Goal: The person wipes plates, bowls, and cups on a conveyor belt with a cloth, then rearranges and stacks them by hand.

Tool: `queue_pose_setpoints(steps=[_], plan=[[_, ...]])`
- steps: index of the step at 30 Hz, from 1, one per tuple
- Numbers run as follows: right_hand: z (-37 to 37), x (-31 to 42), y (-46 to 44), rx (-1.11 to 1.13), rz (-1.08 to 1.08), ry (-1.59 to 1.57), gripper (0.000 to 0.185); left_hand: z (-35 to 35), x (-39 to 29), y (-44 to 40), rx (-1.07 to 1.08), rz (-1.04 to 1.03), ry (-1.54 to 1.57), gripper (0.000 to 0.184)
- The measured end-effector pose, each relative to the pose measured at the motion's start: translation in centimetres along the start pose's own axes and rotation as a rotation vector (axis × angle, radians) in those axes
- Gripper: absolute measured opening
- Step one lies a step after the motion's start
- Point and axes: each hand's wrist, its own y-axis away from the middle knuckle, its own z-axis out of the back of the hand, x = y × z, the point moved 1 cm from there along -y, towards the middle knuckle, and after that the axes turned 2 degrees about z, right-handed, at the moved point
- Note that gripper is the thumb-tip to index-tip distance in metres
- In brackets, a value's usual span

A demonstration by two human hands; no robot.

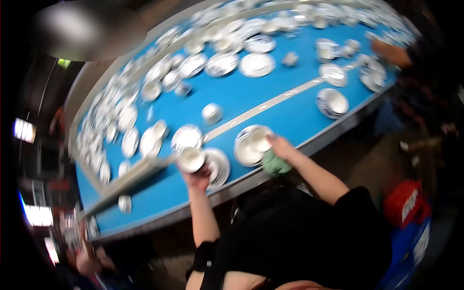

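Observation:
My left hand [198, 180] is closed around a white bowl [191, 160], raised just over the near part of the blue belt. Behind it on the belt are a stack of white plates [220, 169] and another plate [186, 137]. With its fingers at the rim, my right hand [282, 147] grips a second white bowl [259, 138] over a blue-patterned plate [244, 153]. A green cloth [276, 164] hangs just below that hand; blur hides whether the fingers also hold it.
A divider strip [263, 107] runs along the blue surface [232, 99]. Crockery crowds the far side, including a white plate [257, 65]. A lone cup [211, 113] stands mid-belt. To the right, another person's hand [390, 53] reaches over dishes; another person is at lower left.

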Motion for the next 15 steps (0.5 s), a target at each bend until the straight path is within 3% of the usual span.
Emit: queue_pose_setpoints(steps=[1, 2, 3, 5, 7, 9, 10, 11, 13, 15], plan=[[1.6, 1.9, 0.3, 0.056, -0.004, 0.118, 0.058, -1.4, 0.6, 0.5, -0.024, 0.008, 0.001, 0.076], [2.5, 3.3, 0.4, -0.045, 0.067, -0.024, 0.054, -2.1, 1.5, -0.1, 0.003, 0.010, 0.015, 0.078], [3.0, 3.5, 0.2, -0.100, 0.116, 0.064, 0.053, -2.9, 2.2, -0.6, 0.019, 0.014, 0.030, 0.079], [4.8, 1.0, 0.2, -0.202, 0.241, 0.179, 0.050, -5.0, 3.8, 0.2, 0.236, 0.003, 0.034, 0.077], [4.5, -0.6, 0.4, -0.248, 0.334, 0.225, 0.049, -3.8, 4.3, 0.3, 0.286, -0.025, 0.029, 0.075], [6.5, -0.1, 1.4, -0.048, -0.017, 0.097, 0.050, -4.8, 4.4, 0.7, 0.209, -0.030, 0.025, 0.075], [6.7, -0.8, 1.4, -0.117, 0.138, 0.039, 0.040, -5.1, 4.8, 0.7, 0.143, -0.030, 0.014, 0.075], [7.4, -1.7, 1.6, -0.116, 0.132, 0.041, 0.040, -5.1, 5.3, 0.8, 0.140, -0.025, 0.017, 0.075], [9.4, -2.5, 2.8, -0.081, 0.001, 0.052, 0.040, -4.5, 5.7, 1.2, -0.114, -0.131, -0.051, 0.075], [10.4, -5.0, 3.5, -0.093, 0.054, 0.015, 0.039, -4.0, 5.9, 2.0, -0.103, -0.174, -0.084, 0.077]])
